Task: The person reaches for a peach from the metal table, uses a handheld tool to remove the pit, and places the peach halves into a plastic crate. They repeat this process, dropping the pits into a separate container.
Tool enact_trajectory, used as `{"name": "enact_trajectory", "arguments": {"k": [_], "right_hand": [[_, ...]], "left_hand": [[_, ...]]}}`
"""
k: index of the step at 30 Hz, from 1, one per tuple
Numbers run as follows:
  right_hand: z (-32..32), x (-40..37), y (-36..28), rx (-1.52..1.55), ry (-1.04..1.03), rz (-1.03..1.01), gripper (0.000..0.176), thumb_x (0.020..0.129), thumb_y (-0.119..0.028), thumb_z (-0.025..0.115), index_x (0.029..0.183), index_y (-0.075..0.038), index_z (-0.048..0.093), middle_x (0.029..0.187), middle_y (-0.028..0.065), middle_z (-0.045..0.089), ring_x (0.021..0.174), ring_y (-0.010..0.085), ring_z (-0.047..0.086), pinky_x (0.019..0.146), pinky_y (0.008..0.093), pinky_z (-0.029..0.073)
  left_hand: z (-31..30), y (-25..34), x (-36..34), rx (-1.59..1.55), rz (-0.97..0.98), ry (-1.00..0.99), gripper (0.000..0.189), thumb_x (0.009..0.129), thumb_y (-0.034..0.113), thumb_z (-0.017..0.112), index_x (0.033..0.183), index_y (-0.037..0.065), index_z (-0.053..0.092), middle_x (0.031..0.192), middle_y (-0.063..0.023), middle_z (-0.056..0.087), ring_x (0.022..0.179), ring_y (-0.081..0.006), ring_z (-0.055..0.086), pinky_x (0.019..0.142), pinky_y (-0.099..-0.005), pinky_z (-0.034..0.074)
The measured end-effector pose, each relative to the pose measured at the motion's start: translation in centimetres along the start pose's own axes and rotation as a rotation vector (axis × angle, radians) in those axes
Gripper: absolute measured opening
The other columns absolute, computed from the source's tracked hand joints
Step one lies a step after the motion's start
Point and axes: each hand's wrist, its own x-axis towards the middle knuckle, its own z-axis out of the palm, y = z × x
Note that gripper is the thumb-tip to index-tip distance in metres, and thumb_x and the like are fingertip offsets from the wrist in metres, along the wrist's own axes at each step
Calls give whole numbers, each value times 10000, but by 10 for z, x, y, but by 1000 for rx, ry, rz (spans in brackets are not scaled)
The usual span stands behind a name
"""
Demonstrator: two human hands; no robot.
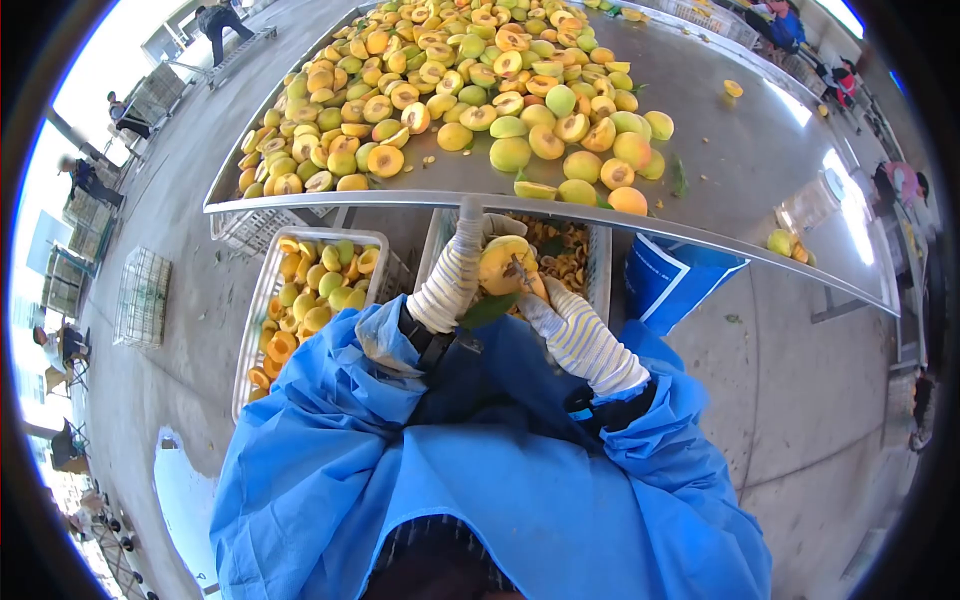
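A yellow fruit point(503, 266) with a stem and a green leaf point(488, 310) is between my two gloved hands, just below the metal table's near edge. My left hand point(458, 265), in a striped knit glove, holds the fruit's left side, its fingers reaching up by the table rim. On the fruit's lower right, my right hand point(580, 330) has its fingers closed, pressed against the fruit. A dark thing shows at the fruit's middle; I cannot make out whether it is a tool or the stem. Under the hands stands a crate point(600, 262) holding pits and scraps.
Halved and whole fruits point(430, 90) are heaped on the metal table point(720, 180). A white crate point(247, 350) of fruit halves stands at the left below it, a blue bag point(655, 285) at the right. Other people point(220, 30) and stacked crates are farther off.
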Motion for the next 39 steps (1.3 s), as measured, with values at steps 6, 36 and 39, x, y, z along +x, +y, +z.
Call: {"name": "enact_trajectory", "arguments": {"k": [6,36,39], "right_hand": [[9,1,9,-478,168,-266,256,977,-261,569,1046,-15,557,814,185,621,697,378,604,651,421,493],[11,0,-7,317,-150,372,290,967,-443,546,984,-156,515,597,-12,450,402,108,421,351,267,368],[14,7,14,64,-101,130,296,969,-442,553,949,-149,516,581,-11,442,402,122,425,365,277,367]], "left_hand": [[9,-13,-1,54,133,97,635,909,600,569,1121,3,614,1007,-141,674,924,-212,654,850,-347,538],[7,-9,1,149,41,48,456,944,448,617,1051,7,666,884,-53,659,798,-133,631,669,-276,537],[-12,-15,16,404,-26,-11,491,924,484,632,1051,12,677,884,-53,667,803,-130,626,719,-265,523]]}}
